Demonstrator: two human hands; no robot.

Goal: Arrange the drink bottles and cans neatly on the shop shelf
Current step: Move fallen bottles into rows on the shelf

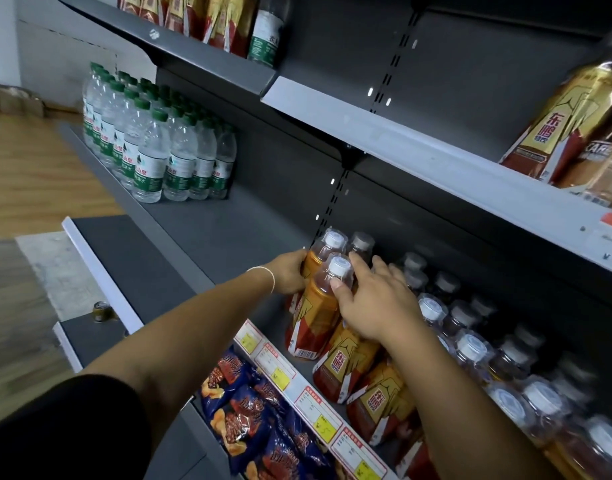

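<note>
Gold-red bottle (571, 123) on the upper right shelf reads 东鹏 down its label, small characters under it too blurred. Neighbour bottle (600, 157) shows "CAR", rest cut off. Same 东鹏 on the front-row bottle (342, 365) below my right wrist. Water bottles (148, 161) far left: "山泉" on green-white labels. Top-shelf water bottle (266, 32) shows 农. Price tags (318, 414) on the shelf edge and the snack bags (249, 410): print unreadable.
</note>
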